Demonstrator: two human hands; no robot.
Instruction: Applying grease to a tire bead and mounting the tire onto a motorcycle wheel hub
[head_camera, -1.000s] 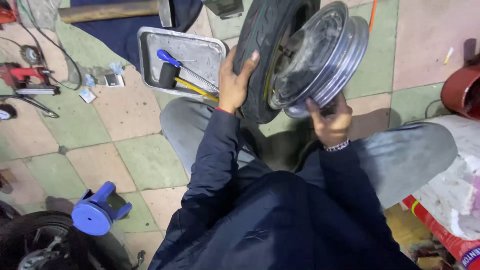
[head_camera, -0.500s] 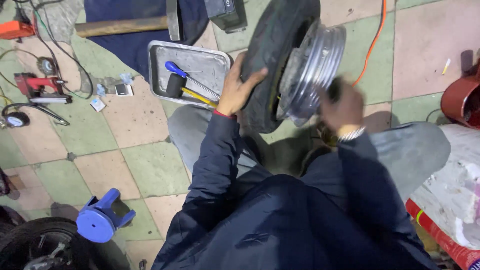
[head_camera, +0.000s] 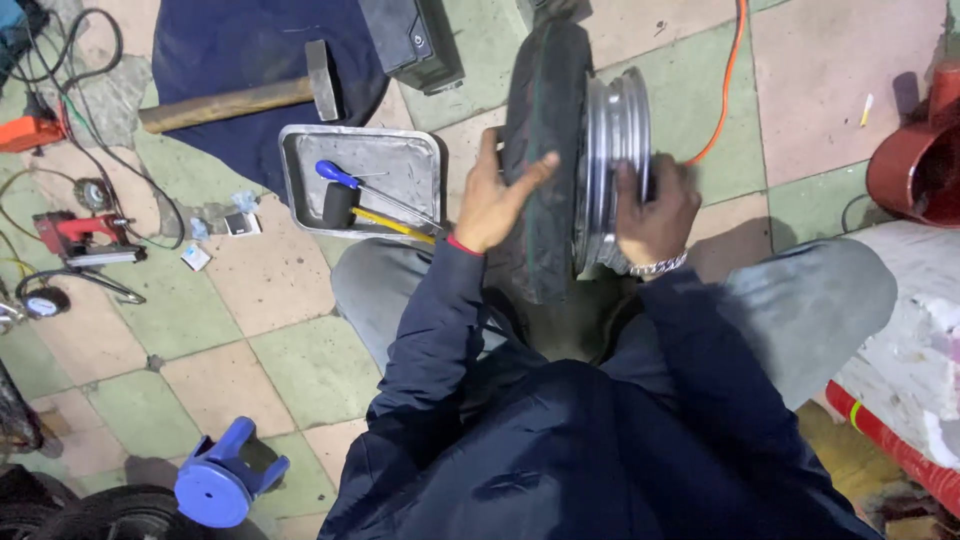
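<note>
Here the wheel is standing upright on edge between the person's knees, over the tiled floor (head_camera: 300, 370), seen edge-on from above. The left hand (head_camera: 495, 200) is lying flat and open against the black rubber tyre (head_camera: 545, 150), fingers spread over the sidewall, pressing rather than gripping. The right hand (head_camera: 655, 210) is curling around the edge of the silver steel rim (head_camera: 612, 130), fingers closed over its lip; a metal bracelet is showing at that wrist.

Judging by its build, the assembly is probably heavy and stiff: the rim is hard, smooth and likely slippery, while the tyre is matt, slightly yielding and offering better friction. The firmest hold is likely the rim lip on one side, with a flat palm on the rubber opposite.

Just beside the tyre, a dull metal tray (head_camera: 300, 190) is holding a blue-handled screwdriver (head_camera: 345, 178) and a yellow-shafted mallet (head_camera: 350, 208). A wooden-handled hammer (head_camera: 240, 95) is lying on a dark cloth
</note>
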